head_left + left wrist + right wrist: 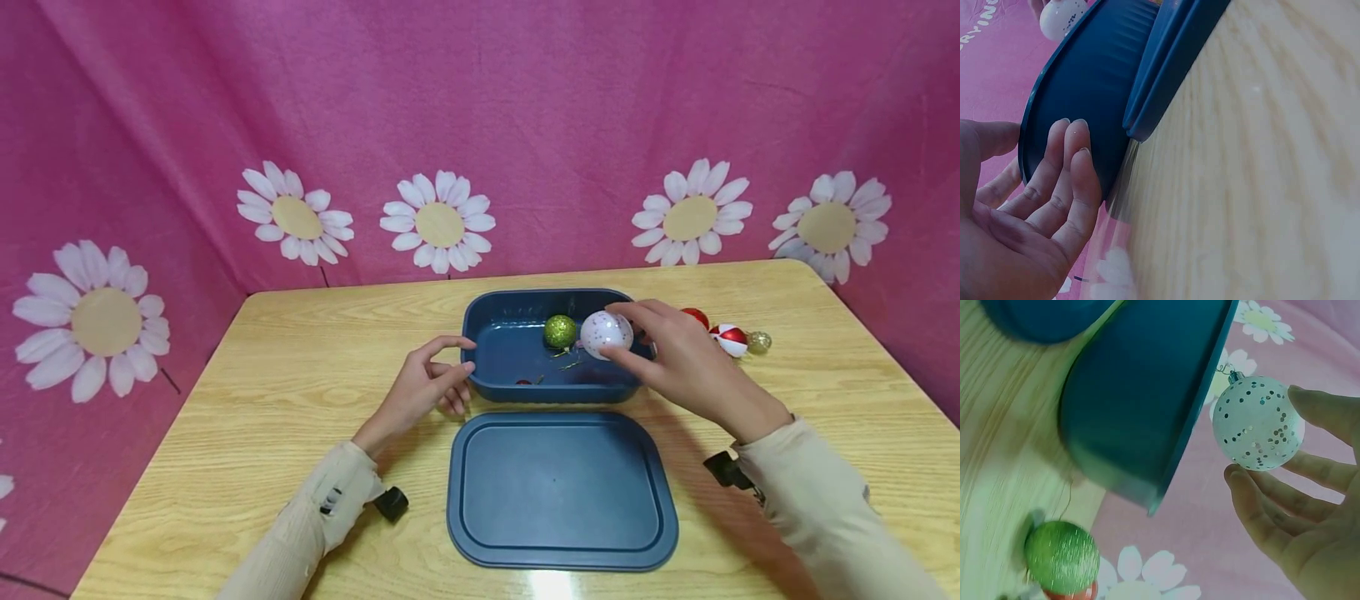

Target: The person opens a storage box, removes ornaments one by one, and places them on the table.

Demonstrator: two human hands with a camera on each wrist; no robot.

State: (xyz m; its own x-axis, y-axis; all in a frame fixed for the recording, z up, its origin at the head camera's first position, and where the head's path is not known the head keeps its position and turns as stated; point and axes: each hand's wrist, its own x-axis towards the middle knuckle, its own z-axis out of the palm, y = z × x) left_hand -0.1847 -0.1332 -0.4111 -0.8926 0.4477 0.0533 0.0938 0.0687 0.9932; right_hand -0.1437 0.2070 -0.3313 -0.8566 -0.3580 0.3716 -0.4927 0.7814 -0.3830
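Observation:
My right hand [686, 354] holds a white Christmas bauble [606, 334] with dark speckles between thumb and fingertips, above the right end of a dark blue open container [495, 395]. In the right wrist view the speckled bauble [1259, 424] hangs beyond the container's rim, its metal cap to the upper left. My left hand [429, 379] is at the container's left end; in the left wrist view its fingers [1072, 181] lie near the outer wall, loosely bent. A green glitter bauble [560, 332] lies inside, and a small red thing [523, 382] shows partly behind the front wall.
A flat blue lid [558, 492] lies in front of the container. To the right on the wooden table are a red bauble [696, 317], a red-and-white one [730, 340] and a small gold one [760, 342]. A green bauble [1062, 557] shows in the right wrist view. Pink flowered cloth [525, 125] hangs behind.

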